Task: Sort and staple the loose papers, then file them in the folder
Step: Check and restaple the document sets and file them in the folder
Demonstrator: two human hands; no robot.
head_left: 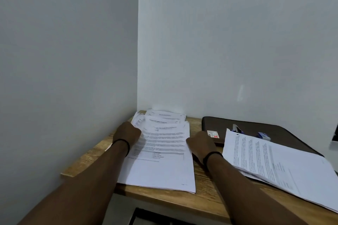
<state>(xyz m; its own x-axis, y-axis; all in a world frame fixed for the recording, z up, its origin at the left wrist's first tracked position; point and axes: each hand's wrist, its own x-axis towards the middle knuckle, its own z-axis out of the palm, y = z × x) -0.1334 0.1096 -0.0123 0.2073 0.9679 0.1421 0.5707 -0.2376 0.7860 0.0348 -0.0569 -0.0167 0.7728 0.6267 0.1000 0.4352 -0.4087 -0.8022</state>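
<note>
1. The left hand (pixel 126 133) lies at the left edge of the fanned papers (pixel 161 144); its fingers are tucked in at the sheets' edge, though the back of the hand hides them, so I cannot tell whether they grip or only press; a dark band (pixel 122 142) circles the wrist.
2. The right hand (pixel 200 144) rests at the right edge of the same papers, knuckles up; its fingertips are hidden against the page, so its hold cannot be told either; a dark band (pixel 212 155) sits on this wrist too.
3. Between the 2 hands the papers lie flat on the wooden table (pixel 206 193), printed side up; further sheets fan out behind the top one toward the wall corner (pixel 138 97), their headings stepped one above another.
4. To the right, well apart from the first pile, a second stack of papers (pixel 278 166) lies angled; its far corner overlaps the dark folder (pixel 256 128).
5. The folder lies closed and flat against the right wall; on it rest a stapler (pixel 236 129), partly hidden by the second stack, a small blue box (pixel 264 135), and a small red and white card (pixel 212 133) near its front left corner, just beside the right hand.
</note>
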